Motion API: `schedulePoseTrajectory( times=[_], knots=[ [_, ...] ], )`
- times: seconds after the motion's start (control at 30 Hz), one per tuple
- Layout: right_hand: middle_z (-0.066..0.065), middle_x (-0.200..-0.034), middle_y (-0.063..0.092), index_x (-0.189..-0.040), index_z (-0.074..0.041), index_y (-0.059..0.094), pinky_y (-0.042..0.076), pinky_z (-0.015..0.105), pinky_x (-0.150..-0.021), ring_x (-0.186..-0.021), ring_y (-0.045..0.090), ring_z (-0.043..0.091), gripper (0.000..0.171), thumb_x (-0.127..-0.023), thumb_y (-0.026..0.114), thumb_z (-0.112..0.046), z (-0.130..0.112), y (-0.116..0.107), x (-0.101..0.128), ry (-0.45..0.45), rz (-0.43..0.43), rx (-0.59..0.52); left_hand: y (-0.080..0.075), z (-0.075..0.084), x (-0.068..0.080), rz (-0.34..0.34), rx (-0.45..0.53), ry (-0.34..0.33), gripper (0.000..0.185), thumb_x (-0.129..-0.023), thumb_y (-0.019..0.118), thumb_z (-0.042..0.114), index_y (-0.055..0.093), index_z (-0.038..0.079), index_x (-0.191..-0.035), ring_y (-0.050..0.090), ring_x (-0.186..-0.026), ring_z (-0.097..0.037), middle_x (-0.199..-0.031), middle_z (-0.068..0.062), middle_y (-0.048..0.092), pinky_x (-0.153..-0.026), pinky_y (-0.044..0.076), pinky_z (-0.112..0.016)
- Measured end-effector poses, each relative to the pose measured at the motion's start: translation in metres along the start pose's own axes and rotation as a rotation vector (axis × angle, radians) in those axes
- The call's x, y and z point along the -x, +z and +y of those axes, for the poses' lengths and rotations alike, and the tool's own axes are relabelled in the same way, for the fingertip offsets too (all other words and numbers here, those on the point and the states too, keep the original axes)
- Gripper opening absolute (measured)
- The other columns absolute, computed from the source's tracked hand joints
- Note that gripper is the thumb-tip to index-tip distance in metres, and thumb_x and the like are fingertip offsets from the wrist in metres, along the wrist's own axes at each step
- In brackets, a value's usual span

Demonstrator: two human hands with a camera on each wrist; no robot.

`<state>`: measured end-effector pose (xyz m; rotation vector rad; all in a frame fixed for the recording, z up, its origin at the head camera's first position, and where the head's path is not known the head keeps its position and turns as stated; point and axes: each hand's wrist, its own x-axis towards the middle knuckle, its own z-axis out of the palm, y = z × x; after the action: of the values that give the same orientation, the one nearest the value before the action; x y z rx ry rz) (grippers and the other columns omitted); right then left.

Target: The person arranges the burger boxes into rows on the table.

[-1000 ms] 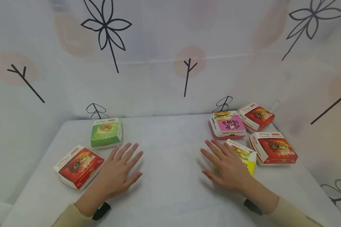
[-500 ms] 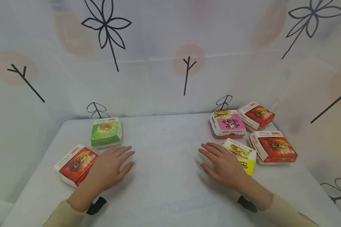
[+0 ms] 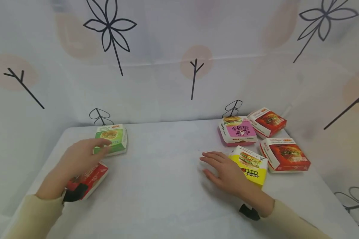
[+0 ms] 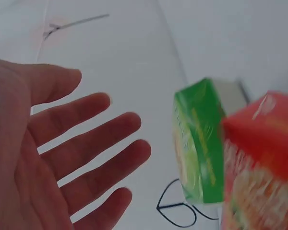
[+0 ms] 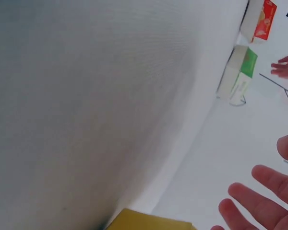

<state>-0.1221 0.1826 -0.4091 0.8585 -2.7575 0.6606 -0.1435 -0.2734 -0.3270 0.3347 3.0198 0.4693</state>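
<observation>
Hovering by the green box (image 3: 118, 141) on my left, near the back edge of the white table (image 3: 161, 172), my left hand (image 3: 77, 157) holds nothing, fingers spread; my left wrist view shows a gap between them. The box sits almost in line with that edge, green front towards me; it looks nearly square, so I can't name a long axis. For a sure grip, I'd judge, thumb and fingers belong low on opposite sides, squeezing lightly. My hand mostly hides the left red box (image 3: 97, 174), set askew. My right hand (image 3: 227, 174), empty, fingers parted, is beside the yellow box (image 3: 252, 164); touching, I can't tell. Beyond sits the pink box (image 3: 239, 131).
</observation>
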Motion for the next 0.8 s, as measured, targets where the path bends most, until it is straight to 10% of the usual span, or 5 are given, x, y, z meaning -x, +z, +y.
schedulePoseTrajectory(
  times=[0.23, 0.8],
  knots=[
    [0.000, -0.138, 0.059, -0.132, -0.020, 0.065, 0.049, 0.046, -0.100, -0.128, 0.052, 0.018, 0.040, -0.093, 0.071, -0.027, -0.006, 0.008, -0.011, 0.017, -0.013, -0.100, -0.015, -0.031, -0.018, 0.011, 0.231, 0.038, 0.041, -0.104, 0.051, 0.037, 0.062, 0.008, -0.132, 0.054, -0.119, -0.040, -0.133, -0.018, 0.060, -0.094, 0.046, -0.061],
    [-0.006, -0.138, 0.059, -0.135, -0.020, 0.062, 0.049, 0.046, -0.100, -0.127, 0.054, 0.018, 0.037, -0.099, 0.062, -0.031, -0.015, 0.024, -0.030, 0.094, -0.062, -0.397, -0.015, -0.089, -0.063, -0.092, 0.383, -0.086, 0.053, -0.100, 0.061, 0.035, 0.048, 0.007, -0.144, 0.034, -0.137, -0.046, -0.148, -0.023, 0.043, -0.104, 0.031, -0.070]
  ],
)
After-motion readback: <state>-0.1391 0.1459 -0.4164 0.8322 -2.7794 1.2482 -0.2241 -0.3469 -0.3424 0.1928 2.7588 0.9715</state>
